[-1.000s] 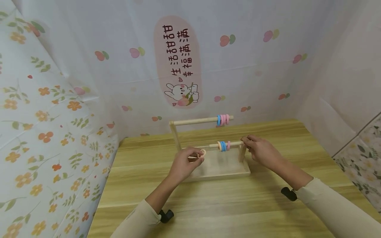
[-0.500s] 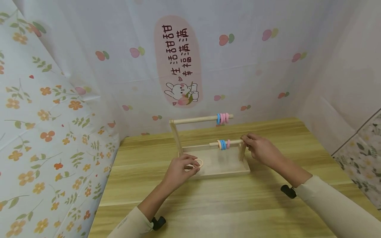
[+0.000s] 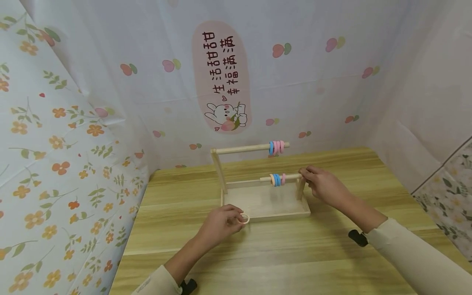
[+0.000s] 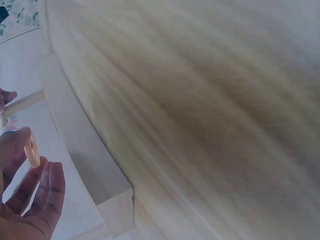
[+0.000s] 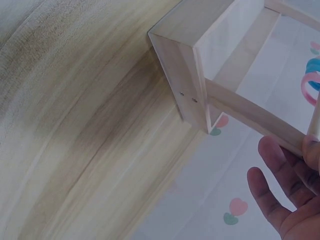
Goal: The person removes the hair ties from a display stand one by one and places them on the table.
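Note:
My left hand (image 3: 221, 223) pinches a pale orange ring (image 3: 245, 218) between thumb and fingers at the front left edge of a wooden rack's tray (image 3: 273, 216). In the left wrist view the ring (image 4: 32, 151) shows nearly edge-on. My right hand (image 3: 324, 184) grips the top of the short right post (image 3: 300, 189), where the lower rod (image 3: 293, 177) joins it. That rod carries a pale orange ring, blue rings and a pink ring (image 3: 283, 179). Blue and pink rings (image 3: 276, 148) hang near the right end of the upper rod (image 3: 239, 149).
The rack stands on a wood-grain table (image 3: 280, 258). Its tall left post (image 3: 218, 170) bears the upper rod. Printed cloth (image 3: 155, 94) hangs behind and at the left. Dark straps (image 3: 357, 237) sit at both wrists.
My left hand has drawn back toward the front left with the pale orange ring, from near the lower rod's free end to the tray's front edge. The right hand has stayed put.

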`<state>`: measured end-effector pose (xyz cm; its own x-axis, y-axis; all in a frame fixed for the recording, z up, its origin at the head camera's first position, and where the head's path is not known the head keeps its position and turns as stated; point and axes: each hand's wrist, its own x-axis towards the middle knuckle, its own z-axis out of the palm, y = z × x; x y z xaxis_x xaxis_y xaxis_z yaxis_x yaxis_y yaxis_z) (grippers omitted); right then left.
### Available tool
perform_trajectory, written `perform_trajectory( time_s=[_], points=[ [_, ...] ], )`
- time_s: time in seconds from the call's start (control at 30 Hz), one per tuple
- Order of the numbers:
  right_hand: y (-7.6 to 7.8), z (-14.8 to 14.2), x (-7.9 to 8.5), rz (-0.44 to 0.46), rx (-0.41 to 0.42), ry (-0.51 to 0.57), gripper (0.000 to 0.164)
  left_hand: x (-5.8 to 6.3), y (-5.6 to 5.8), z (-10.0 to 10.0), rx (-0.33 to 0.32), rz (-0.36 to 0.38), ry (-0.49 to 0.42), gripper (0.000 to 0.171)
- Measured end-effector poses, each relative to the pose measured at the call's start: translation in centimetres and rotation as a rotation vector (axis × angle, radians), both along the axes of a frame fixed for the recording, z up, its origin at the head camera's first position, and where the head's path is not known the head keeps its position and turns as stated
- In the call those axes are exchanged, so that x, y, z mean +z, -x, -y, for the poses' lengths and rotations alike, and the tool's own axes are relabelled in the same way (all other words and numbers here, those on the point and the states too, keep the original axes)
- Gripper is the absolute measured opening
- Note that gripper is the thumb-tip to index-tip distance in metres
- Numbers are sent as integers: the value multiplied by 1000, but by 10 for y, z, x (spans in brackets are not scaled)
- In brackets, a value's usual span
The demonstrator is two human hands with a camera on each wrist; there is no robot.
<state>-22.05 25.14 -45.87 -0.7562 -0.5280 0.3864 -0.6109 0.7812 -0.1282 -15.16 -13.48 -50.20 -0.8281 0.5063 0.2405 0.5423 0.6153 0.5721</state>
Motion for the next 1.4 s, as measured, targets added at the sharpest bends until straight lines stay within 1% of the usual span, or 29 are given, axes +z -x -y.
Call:
perform_trajectory(
  time_s=[0.07,0.13,0.27,0.37,0.6,0.7,0.87,1.13,1.4],
  points=[
    [0,0,0,2,1,0,39,-1,-2,1,0,-33,32,8],
    [0,0,1,4,3,0,39,-2,-4,1,-5,-50,59,9],
    [0,0,1,8,5,-3,40,-5,-7,2,-34,-23,87,8],
    [0,0,1,7,1,-5,40,-9,-10,2,-68,-20,127,8],
    [0,-1,0,-2,0,-8,40,-18,-13,2,-139,-51,239,12],
    [0,0,1,0,-1,-12,40,-21,-14,3,-139,-52,291,13],
    [-2,1,3,5,-4,-17,40,-21,-16,4,-120,-71,342,13],
    [-2,2,5,9,0,-5,39,-21,-18,5,-72,-115,387,12],
    [-2,2,5,4,8,-1,38,-22,-17,9,-54,-108,416,13]
  ],
)
